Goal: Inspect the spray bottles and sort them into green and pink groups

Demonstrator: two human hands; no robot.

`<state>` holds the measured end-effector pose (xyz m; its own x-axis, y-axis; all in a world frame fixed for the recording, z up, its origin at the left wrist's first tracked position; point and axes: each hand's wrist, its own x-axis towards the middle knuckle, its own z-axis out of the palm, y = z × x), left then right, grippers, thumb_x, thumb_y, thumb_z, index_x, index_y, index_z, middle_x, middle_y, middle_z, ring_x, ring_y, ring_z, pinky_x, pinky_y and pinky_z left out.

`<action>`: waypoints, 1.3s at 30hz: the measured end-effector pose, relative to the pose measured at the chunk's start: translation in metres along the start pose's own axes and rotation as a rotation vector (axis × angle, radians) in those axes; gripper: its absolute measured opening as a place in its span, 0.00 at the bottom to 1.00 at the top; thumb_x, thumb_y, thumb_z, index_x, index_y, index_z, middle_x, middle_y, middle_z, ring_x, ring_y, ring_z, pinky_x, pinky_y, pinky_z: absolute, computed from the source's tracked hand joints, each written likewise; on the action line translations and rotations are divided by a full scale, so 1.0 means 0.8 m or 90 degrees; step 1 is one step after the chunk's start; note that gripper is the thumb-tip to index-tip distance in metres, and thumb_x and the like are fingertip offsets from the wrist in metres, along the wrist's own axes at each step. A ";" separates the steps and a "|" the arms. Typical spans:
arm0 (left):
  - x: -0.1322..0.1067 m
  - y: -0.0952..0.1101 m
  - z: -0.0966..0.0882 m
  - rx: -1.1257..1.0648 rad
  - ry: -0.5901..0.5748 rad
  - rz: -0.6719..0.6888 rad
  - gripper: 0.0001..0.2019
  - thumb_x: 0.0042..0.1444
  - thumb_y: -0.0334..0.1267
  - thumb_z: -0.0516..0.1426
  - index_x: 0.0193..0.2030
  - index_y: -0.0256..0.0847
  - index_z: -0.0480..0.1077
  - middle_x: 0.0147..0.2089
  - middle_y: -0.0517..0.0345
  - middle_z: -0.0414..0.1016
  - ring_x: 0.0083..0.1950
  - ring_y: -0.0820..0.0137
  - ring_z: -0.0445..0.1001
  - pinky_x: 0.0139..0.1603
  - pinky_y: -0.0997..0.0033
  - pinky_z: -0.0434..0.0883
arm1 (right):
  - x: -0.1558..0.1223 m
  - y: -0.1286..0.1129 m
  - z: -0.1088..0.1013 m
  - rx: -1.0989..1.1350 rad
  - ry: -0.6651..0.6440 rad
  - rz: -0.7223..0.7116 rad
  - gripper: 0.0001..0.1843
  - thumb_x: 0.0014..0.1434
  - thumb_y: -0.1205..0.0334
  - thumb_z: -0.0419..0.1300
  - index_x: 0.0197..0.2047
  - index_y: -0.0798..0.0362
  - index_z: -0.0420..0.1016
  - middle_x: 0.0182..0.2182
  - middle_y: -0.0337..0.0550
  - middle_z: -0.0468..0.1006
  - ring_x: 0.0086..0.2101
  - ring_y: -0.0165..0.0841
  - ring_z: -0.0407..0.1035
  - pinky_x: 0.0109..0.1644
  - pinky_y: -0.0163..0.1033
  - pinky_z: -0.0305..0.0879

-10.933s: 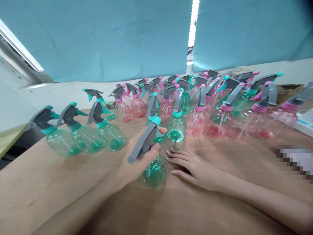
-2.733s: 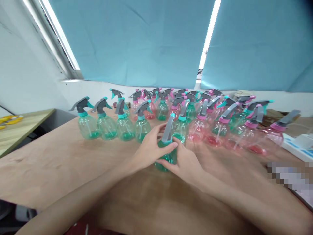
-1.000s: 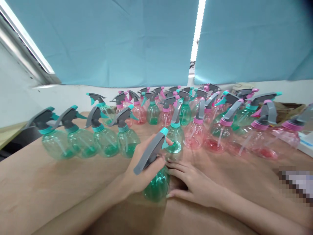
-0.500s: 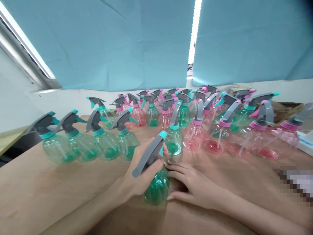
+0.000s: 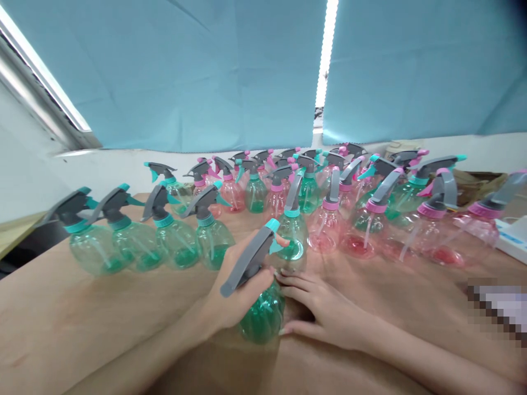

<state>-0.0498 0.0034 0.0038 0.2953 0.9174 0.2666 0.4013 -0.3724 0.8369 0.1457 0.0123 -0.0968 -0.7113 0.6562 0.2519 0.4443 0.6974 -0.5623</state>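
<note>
A green spray bottle [image 5: 263, 317] with a grey and turquoise trigger head stands at the near middle of the table. My left hand [image 5: 241, 282] is wrapped around its neck, just under the head, with one finger stretched out past the turquoise trigger [image 5: 278, 241]. My right hand [image 5: 317, 307] rests low on the table on the bottle's right side, fingers extended and apart. Its fingertips are at the bottle's side; whether they press on it I cannot tell. Just behind stands another green spray bottle [image 5: 293, 236].
Several green spray bottles [image 5: 177, 244] form a row on the left, and pink ones [image 5: 362, 241] on the right. More spray bottles crowd behind them. A pixelated flat object [image 5: 500, 307] lies at the right of the wooden table [image 5: 61, 323]. A blue sheet [image 5: 185, 71] hangs behind.
The left hand's finger by the trigger has stretched out farther to the right. The held bottle and my right hand stay nearly in place; the whole view has shifted slightly.
</note>
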 end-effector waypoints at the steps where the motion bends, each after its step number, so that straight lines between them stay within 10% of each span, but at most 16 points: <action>1: 0.000 0.000 0.000 0.003 0.001 -0.005 0.17 0.50 0.33 0.54 0.47 0.48 0.72 0.24 0.64 0.64 0.24 0.69 0.63 0.27 0.70 0.64 | 0.000 0.000 0.000 0.003 0.003 -0.003 0.36 0.58 0.41 0.60 0.63 0.53 0.65 0.62 0.52 0.66 0.63 0.46 0.57 0.65 0.55 0.57; 39: -0.002 0.002 0.003 0.025 0.017 -0.025 0.17 0.52 0.36 0.53 0.48 0.47 0.73 0.22 0.65 0.63 0.25 0.69 0.64 0.28 0.70 0.63 | 0.000 -0.002 -0.001 -0.001 0.007 -0.008 0.35 0.58 0.42 0.61 0.62 0.53 0.66 0.62 0.52 0.67 0.63 0.46 0.58 0.65 0.54 0.57</action>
<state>-0.0472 0.0012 0.0038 0.2553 0.9346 0.2478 0.4462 -0.3413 0.8273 0.1455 0.0119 -0.0951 -0.7113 0.6499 0.2676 0.4359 0.7066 -0.5574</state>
